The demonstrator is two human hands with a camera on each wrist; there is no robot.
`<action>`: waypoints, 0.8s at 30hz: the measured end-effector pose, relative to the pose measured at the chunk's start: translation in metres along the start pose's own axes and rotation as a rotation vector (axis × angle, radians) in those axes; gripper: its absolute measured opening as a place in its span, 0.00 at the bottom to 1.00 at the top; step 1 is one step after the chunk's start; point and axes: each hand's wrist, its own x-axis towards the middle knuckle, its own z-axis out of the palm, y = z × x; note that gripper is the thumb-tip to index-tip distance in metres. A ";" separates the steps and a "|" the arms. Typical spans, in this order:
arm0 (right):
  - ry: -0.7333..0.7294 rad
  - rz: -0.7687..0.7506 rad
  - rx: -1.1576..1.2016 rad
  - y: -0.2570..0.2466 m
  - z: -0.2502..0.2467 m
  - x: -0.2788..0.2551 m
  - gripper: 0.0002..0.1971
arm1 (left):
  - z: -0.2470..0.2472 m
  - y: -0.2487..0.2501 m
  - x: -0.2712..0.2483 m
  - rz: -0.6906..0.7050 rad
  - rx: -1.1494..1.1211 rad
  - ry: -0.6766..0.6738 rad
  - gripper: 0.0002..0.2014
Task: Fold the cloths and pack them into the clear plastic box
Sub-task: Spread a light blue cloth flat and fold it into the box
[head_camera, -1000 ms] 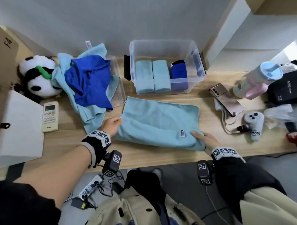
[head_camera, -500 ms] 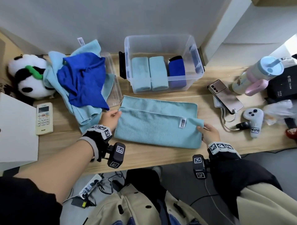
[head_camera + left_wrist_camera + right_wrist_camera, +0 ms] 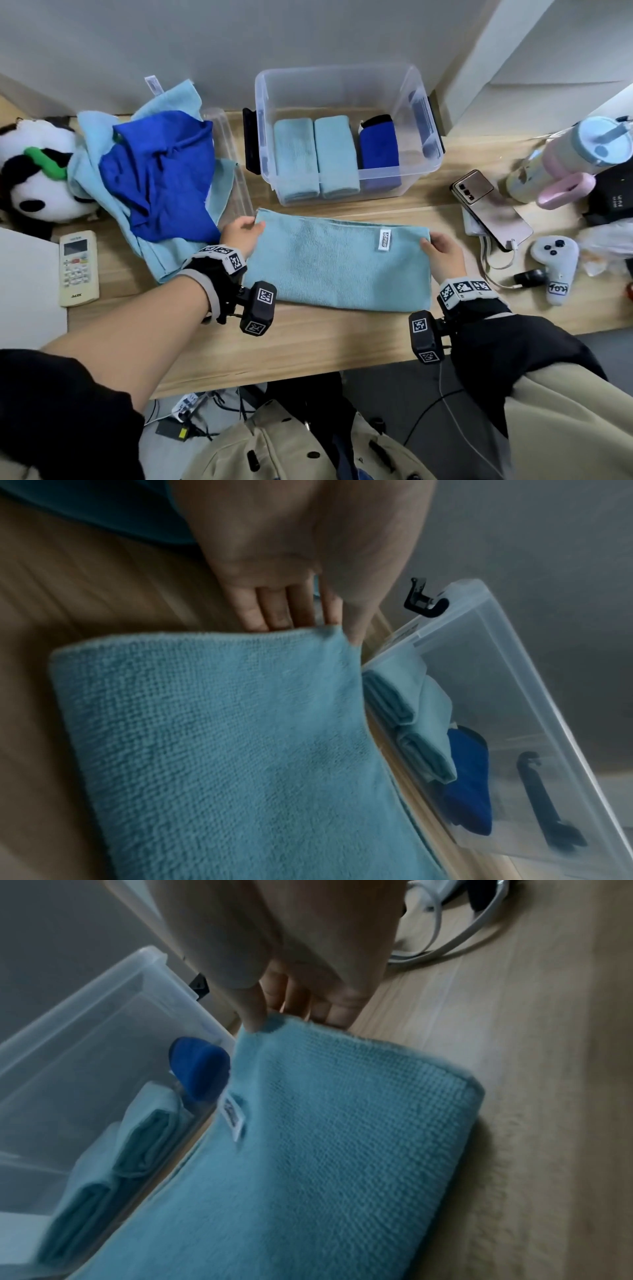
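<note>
A light teal cloth (image 3: 337, 263) lies folded in half on the wooden table, its white label near the far right corner. My left hand (image 3: 244, 230) pinches its far left corner (image 3: 329, 634), thumb on top. My right hand (image 3: 442, 250) pinches the far right corner (image 3: 270, 1026). Just behind the cloth stands the clear plastic box (image 3: 416, 113), which holds two folded teal cloths (image 3: 315, 157) and one folded dark blue cloth (image 3: 379, 149). A loose pile of blue and teal cloths (image 3: 157, 171) lies at the left.
A clear lid (image 3: 233, 164) leans between the pile and the box. A panda plush (image 3: 32, 171) and a remote (image 3: 78, 267) are at the far left. A phone (image 3: 489, 209), cables, a controller (image 3: 556, 267) and a tumbler (image 3: 568, 154) crowd the right.
Both hands carried the near edge of the teal cloth up and away over the far edge, folding it in half. The label now lies near the far right corner.
</note>
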 end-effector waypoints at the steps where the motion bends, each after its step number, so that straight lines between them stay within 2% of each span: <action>1: 0.000 0.008 -0.025 0.001 0.002 0.003 0.10 | 0.001 -0.003 0.002 -0.039 0.018 -0.038 0.14; 3: 0.006 0.026 -0.065 0.002 0.007 0.009 0.12 | 0.003 -0.009 0.005 -0.074 0.093 -0.060 0.11; 5: 0.022 0.034 -0.135 0.002 0.010 0.014 0.13 | 0.004 -0.012 0.008 -0.075 0.132 -0.025 0.06; 8: 0.096 0.021 -0.248 0.003 0.011 0.018 0.14 | 0.004 -0.010 0.008 -0.075 0.166 0.032 0.11; 12: 0.148 0.062 -0.281 0.000 0.014 0.020 0.14 | 0.004 -0.005 0.006 -0.066 0.213 0.072 0.15; 18: 0.211 0.077 -0.341 -0.010 0.015 0.022 0.12 | 0.010 -0.004 0.000 -0.071 0.252 0.148 0.14; 24: 0.207 0.118 -0.393 -0.011 0.018 0.035 0.10 | 0.014 -0.001 -0.002 -0.061 0.264 0.196 0.12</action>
